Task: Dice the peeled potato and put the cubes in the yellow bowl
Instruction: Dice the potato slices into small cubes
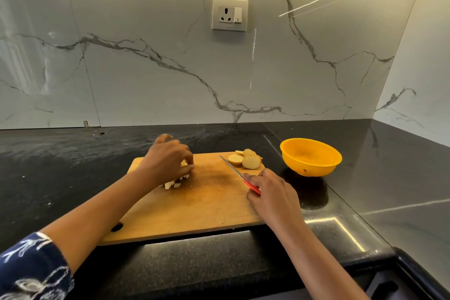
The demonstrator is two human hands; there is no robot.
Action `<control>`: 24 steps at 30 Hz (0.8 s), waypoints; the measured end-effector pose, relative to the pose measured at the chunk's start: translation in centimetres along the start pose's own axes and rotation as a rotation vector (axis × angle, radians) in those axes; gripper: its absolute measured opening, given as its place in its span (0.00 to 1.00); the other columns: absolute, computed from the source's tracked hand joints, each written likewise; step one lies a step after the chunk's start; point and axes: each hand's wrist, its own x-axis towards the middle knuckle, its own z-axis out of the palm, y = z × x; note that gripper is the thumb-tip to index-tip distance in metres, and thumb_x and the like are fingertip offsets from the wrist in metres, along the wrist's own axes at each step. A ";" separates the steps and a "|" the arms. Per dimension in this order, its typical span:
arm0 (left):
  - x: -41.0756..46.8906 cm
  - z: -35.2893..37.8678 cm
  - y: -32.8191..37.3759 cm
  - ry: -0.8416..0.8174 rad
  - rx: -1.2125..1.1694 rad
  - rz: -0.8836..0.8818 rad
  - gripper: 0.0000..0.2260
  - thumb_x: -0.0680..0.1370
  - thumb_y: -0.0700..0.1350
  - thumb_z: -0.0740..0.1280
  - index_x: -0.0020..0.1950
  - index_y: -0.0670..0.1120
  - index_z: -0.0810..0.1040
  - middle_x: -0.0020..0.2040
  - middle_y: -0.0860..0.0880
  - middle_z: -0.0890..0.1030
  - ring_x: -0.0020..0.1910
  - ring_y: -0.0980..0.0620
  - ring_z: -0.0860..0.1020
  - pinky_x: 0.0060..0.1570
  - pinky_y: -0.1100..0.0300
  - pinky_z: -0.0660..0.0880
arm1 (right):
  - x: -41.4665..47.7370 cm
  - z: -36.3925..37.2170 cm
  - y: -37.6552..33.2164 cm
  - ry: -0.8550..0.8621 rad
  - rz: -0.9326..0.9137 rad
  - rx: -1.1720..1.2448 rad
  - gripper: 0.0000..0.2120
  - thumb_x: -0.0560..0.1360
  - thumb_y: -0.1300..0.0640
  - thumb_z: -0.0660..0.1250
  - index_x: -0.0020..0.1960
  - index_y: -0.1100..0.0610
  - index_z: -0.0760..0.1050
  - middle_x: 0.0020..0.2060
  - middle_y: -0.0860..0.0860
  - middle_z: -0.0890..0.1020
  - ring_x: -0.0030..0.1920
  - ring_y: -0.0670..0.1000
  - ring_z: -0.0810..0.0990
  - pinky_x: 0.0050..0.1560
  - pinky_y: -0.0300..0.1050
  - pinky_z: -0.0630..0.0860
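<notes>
So the left hand (168, 158) is over on the left part of the rectangular light wooden cutting board (194, 204), fingers curled down over a small pile of pale potato cubes (175, 184). A few of the cubes poke out underneath near the wrist, and it looks like a gathering grip on the pile. The right hand (270, 192) is at the board's right edge with its fingers wrapped around a slim red-handled steel knife (233, 168). The blade points away and to the left and lies low over the wood, though I honestly can't tell if the tip is touching. At the far right corner of the board sit a handful of round potato slices (246, 159), uncut and overlapping each other, near the knife tip. The round yellow plastic bowl (309, 168) sits on the glossy black stone countertop (73, 158) just off the board's right end, close to those slices. A navy sleeve with a white pattern (31, 270) shows bottom left, and there's a white wall socket (230, 14) up on the marble-look wall.
</notes>
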 end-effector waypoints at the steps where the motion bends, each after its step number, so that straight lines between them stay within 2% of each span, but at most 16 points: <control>1: -0.3 -0.1 -0.4 0.029 0.005 -0.043 0.14 0.78 0.60 0.58 0.55 0.57 0.79 0.56 0.58 0.79 0.58 0.57 0.74 0.69 0.52 0.57 | 0.0 0.0 0.0 0.002 -0.003 0.001 0.22 0.79 0.50 0.63 0.72 0.41 0.66 0.57 0.45 0.73 0.56 0.44 0.74 0.46 0.35 0.66; 5: -1.6 -0.6 -2.0 0.130 -0.149 -0.137 0.11 0.76 0.58 0.64 0.51 0.55 0.81 0.52 0.57 0.81 0.52 0.56 0.76 0.63 0.51 0.64 | 0.1 0.1 0.0 0.007 0.002 0.032 0.21 0.79 0.50 0.63 0.71 0.41 0.67 0.58 0.44 0.73 0.57 0.45 0.74 0.50 0.37 0.69; 7: -1.9 -1.1 -2.3 0.161 -0.299 -0.152 0.09 0.75 0.54 0.67 0.51 0.53 0.82 0.49 0.55 0.83 0.45 0.58 0.77 0.52 0.58 0.71 | 0.5 0.2 0.0 0.012 0.010 0.049 0.21 0.79 0.50 0.62 0.71 0.41 0.67 0.58 0.45 0.73 0.58 0.46 0.74 0.52 0.38 0.70; 9: -1.7 -1.5 -1.7 0.155 -0.394 -0.151 0.08 0.75 0.50 0.69 0.52 0.51 0.83 0.46 0.53 0.84 0.40 0.60 0.77 0.42 0.66 0.71 | 1.1 0.2 0.0 0.034 0.024 0.065 0.21 0.79 0.50 0.62 0.71 0.42 0.67 0.58 0.45 0.74 0.59 0.46 0.74 0.53 0.39 0.69; 10: -1.4 -1.6 -1.3 0.148 -0.400 -0.144 0.08 0.75 0.50 0.69 0.53 0.51 0.82 0.45 0.53 0.84 0.39 0.60 0.77 0.41 0.68 0.71 | 1.5 0.2 0.1 0.047 0.036 0.071 0.21 0.79 0.51 0.62 0.71 0.43 0.67 0.58 0.46 0.74 0.59 0.46 0.74 0.52 0.38 0.69; 14: 0.5 -1.9 0.8 0.067 -0.359 -0.103 0.13 0.77 0.56 0.64 0.57 0.52 0.81 0.46 0.54 0.83 0.40 0.60 0.78 0.45 0.66 0.75 | 3.1 0.3 0.8 0.082 0.118 0.121 0.21 0.79 0.51 0.63 0.71 0.45 0.68 0.55 0.47 0.75 0.56 0.47 0.75 0.49 0.38 0.69; 20: 6.1 -0.2 4.2 -0.264 -0.578 -0.073 0.26 0.76 0.56 0.66 0.71 0.50 0.67 0.66 0.50 0.75 0.62 0.52 0.74 0.61 0.59 0.70 | 3.3 0.5 2.2 0.137 0.203 0.164 0.22 0.78 0.51 0.64 0.72 0.46 0.68 0.52 0.47 0.75 0.52 0.45 0.74 0.47 0.38 0.71; 22: 7.6 0.7 5.0 -0.280 -0.656 -0.090 0.28 0.75 0.55 0.68 0.72 0.49 0.65 0.65 0.49 0.75 0.61 0.52 0.74 0.60 0.60 0.70 | 3.1 0.5 2.3 0.137 0.183 0.157 0.22 0.79 0.51 0.63 0.72 0.46 0.67 0.52 0.47 0.75 0.52 0.45 0.73 0.46 0.36 0.68; 24: 8.7 1.2 5.7 -0.259 -0.725 -0.105 0.28 0.73 0.54 0.71 0.70 0.48 0.68 0.61 0.49 0.77 0.55 0.54 0.75 0.55 0.64 0.71 | 3.0 0.6 2.3 0.132 0.162 0.155 0.22 0.79 0.51 0.63 0.72 0.45 0.66 0.53 0.46 0.74 0.52 0.44 0.73 0.45 0.35 0.66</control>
